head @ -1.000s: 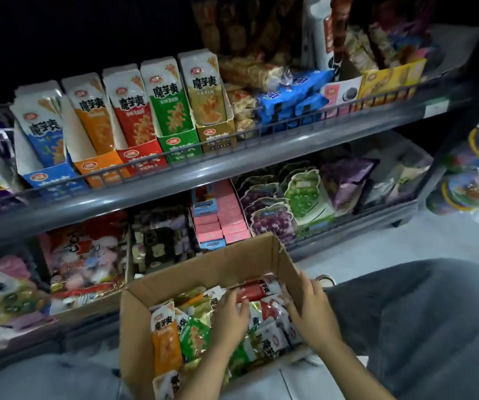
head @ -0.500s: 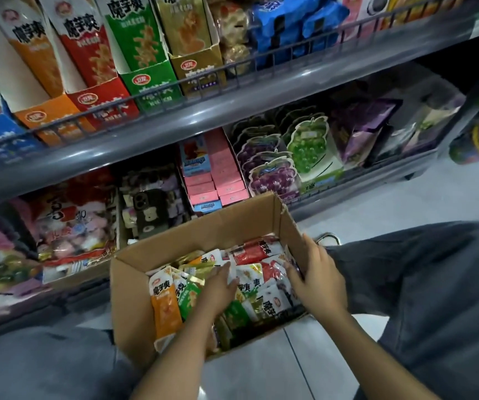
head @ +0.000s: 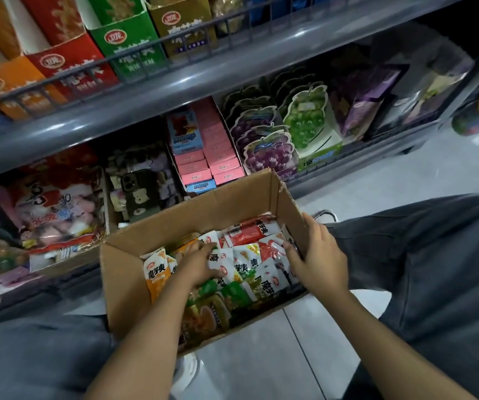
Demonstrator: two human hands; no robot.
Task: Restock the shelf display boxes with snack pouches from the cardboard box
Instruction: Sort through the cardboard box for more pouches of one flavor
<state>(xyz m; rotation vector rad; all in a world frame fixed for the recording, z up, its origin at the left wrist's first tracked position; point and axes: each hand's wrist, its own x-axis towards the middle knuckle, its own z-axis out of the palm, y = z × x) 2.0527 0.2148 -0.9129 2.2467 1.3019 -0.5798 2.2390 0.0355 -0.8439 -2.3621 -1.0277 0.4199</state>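
Shop floor below shelves: you're digging in cardboard box; left hand curling onto snack pouches, right hand clutching pouches at the wall. Next lift toward display boxes.

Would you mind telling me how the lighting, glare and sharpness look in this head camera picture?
Head view: dim overall, with the upper right corner nearly black; bright glare streaks run along the grey shelf edge; wide-angle bending curves that edge; the lower left shelf goods are soft and smeared, while the snack pouches in the cardboard box read fairly sharp.
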